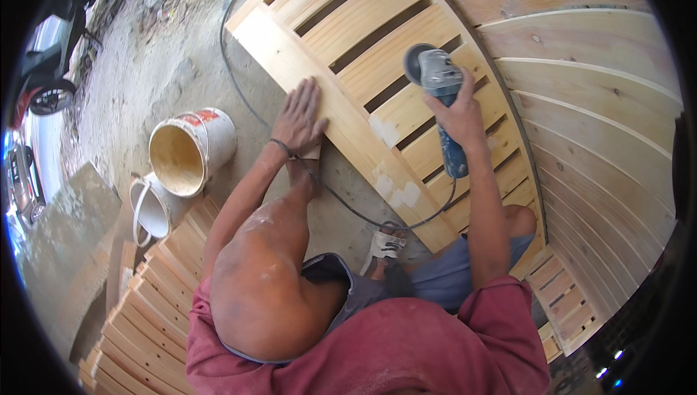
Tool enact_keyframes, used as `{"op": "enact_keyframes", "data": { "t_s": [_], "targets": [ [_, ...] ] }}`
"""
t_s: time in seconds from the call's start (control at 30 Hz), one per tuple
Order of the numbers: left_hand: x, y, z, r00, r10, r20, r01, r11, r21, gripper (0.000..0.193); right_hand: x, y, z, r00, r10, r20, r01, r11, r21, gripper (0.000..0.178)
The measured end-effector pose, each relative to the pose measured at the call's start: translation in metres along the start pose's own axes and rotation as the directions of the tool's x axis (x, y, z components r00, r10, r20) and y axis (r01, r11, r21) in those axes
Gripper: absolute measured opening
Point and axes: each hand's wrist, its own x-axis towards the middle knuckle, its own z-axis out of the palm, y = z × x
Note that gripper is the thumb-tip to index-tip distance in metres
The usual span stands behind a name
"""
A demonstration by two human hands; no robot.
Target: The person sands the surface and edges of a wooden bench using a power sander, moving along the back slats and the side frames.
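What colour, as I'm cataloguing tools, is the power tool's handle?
The handle is dark blue, seen best in the head view.

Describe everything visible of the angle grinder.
The angle grinder, corded and handheld, has a dark blue, plastic-looking body, a greyish head and a round disc at its far end. The right hand grips its middle over the slatted wooden panel; a dark cord leaves its near end. Disc contact is unclear.

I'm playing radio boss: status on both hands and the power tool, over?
Right hand gripping power tool over wooden slats, contact unclear. Left hand open, fingers on wide board. Possible snag: cord across left wrist.
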Motion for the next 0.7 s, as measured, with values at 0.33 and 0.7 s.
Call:
{"op": "enact_keyframes", "data": {
  "t_s": [0.33,0.7],
  "targets": [
    [-0.037,-0.03,-0.016,0.938,-0.326,-0.118,0.304,0.938,-0.168,0.071,0.004,-0.067,0.046,0.736,-0.417,0.533,0.549,0.829,-0.109,0.09],
    [-0.144,-0.019,0.009,0.999,-0.023,0.042,0.026,0.997,-0.074,0.022,-0.047,-0.016,0.036,0.479,-0.543,0.69,0.757,0.654,-0.011,0.087]
  ]
}}
